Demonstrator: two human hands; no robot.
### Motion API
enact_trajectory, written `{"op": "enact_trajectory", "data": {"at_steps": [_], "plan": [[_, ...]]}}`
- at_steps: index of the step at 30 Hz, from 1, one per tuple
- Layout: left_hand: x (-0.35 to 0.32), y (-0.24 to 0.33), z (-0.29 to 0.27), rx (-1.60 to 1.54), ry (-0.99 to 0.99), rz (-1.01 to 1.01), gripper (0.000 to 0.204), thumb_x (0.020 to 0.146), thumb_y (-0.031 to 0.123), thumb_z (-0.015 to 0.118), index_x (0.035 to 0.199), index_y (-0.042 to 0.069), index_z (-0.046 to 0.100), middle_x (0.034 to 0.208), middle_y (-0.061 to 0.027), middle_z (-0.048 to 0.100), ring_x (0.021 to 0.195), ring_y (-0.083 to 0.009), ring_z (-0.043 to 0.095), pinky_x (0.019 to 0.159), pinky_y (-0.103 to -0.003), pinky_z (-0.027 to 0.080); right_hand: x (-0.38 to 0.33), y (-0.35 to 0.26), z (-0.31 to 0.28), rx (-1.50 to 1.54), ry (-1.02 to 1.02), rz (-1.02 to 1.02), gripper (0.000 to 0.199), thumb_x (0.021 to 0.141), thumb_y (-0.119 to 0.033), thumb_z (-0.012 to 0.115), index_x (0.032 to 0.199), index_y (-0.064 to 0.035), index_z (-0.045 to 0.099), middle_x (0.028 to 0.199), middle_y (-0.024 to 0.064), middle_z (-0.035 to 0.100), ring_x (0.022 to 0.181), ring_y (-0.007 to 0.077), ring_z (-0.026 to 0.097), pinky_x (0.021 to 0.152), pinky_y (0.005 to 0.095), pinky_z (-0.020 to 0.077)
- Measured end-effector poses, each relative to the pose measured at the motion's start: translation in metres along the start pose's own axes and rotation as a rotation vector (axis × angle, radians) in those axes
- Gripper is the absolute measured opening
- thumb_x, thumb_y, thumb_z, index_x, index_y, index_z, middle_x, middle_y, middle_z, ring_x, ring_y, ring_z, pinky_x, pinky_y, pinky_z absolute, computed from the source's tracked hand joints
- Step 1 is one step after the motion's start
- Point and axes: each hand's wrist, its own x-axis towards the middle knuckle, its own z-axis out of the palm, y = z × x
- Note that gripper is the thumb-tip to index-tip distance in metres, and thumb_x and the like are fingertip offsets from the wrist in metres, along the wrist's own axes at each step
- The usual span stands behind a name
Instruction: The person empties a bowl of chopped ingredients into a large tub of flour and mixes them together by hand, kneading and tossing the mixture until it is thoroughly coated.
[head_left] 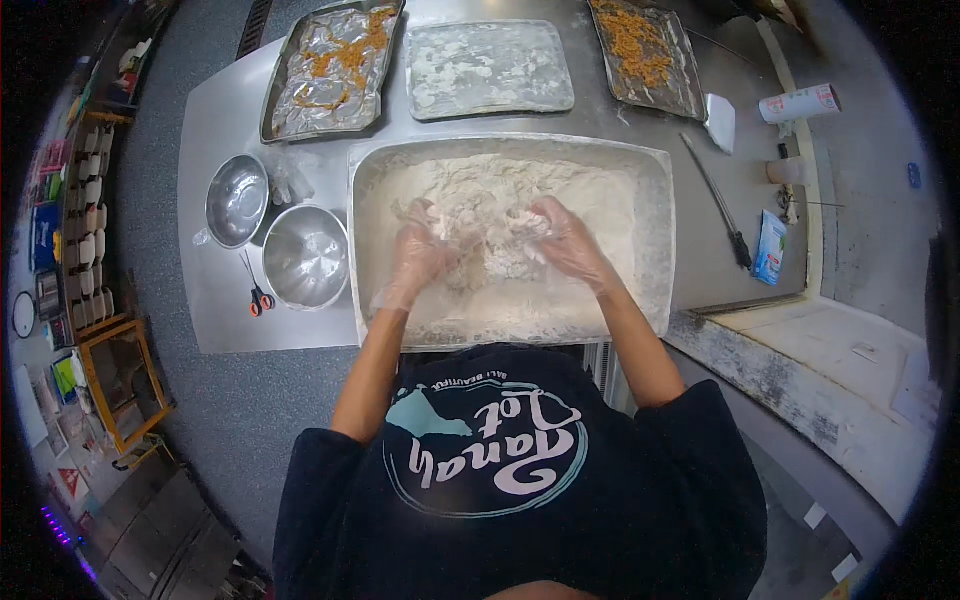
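Note:
A large rectangular tub (pixel 661 240) of pale flour (pixel 600 200) stands in front of me at the table's near edge. Both my hands are inside it, in loose clear plastic gloves. My left hand (pixel 425 248), left of the middle, has its fingers curled at a whitish floury clump (pixel 432 215). Opposite it, my right hand (pixel 562 238) curls round flour-coated pieces (pixel 522 225) whose kind I cannot make out. Between the hands lies a heap of floury lumps (pixel 508 264). The fingertips are partly hidden by flour and blurred.
Two steel bowls (pixel 237 200) (pixel 306 257) and orange-handled scissors (pixel 258 290) lie left of the tub. Beyond it are a foil-lined tray with orange-brown crumbs (pixel 345 55), a floury tray (pixel 490 70) and another crumb tray (pixel 640 50). A long dark-handled tool (pixel 718 200) and blue packet (pixel 769 248) are right.

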Motion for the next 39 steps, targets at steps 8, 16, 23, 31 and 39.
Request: {"op": "enact_trajectory", "data": {"at_steps": [8,16,23,31,39], "plan": [[-0.021,0.016,-0.031,-0.867,-0.162,0.015,0.099,0.074,-0.003,0.08,0.152,0.003,0.02,0.131,-0.016,0.056,0.122,-0.0242,0.053,0.103,-0.034,0.047,-0.014,0.004,0.004,0.169,0.077,-0.096,0.053,0.086,-0.009,0.068,0.137,-0.0036,0.051,0.134,0.0222,0.057,0.124,0.0322,0.056,0.106,0.0392,0.0436],[-0.014,-0.012,-0.013,0.313,-0.412,-0.096,0.101,0.072,0.035,0.085,0.15,0.005,0.027,0.128,-0.0271,0.06,0.118,-0.0392,0.06,0.097,-0.041,0.051,-0.008,0.009,0.033,-0.305,-0.206,0.105,0.089,0.075,-0.022,0.082,0.15,-0.0075,0.035,0.138,0.0192,0.054,0.128,0.04,0.05,0.114,0.0431,0.0371],[-0.004,-0.018,-0.011,0.285,-0.298,0.06,0.088,0.07,0.045,0.083,0.14,0.006,0.047,0.115,-0.023,0.068,0.105,-0.0357,0.067,0.089,-0.044,0.053,0.019,0.027,0.074,0.023,-0.039,-0.224,0.07,0.076,-0.016,0.081,0.138,-0.0119,0.05,0.131,0.0139,0.06,0.118,0.0335,0.059,0.1,0.0409,0.0467],[-0.017,0.034,-0.067,0.031,-0.43,-0.084,0.074,0.075,0.058,0.076,0.127,0.008,0.063,0.105,-0.0224,0.071,0.099,-0.0366,0.068,0.091,-0.041,0.053,-0.004,-0.009,0.002,-0.185,-0.356,0.404,0.064,0.077,-0.017,0.08,0.134,-0.0059,0.052,0.126,0.0182,0.063,0.112,0.0325,0.062,0.095,0.0403,0.0483],[-0.017,0.036,-0.023,-0.484,-0.353,0.137,0.084,0.079,0.04,0.081,0.145,0.004,0.044,0.122,-0.0201,0.064,0.115,-0.0288,0.062,0.1,-0.037,0.048,-0.006,-0.026,0.019,-0.004,-0.079,-0.235,0.076,0.081,-0.021,0.078,0.147,-0.0103,0.041,0.127,0.0208,0.063,0.111,0.0293,0.065,0.096,0.0373,0.0513]]}}
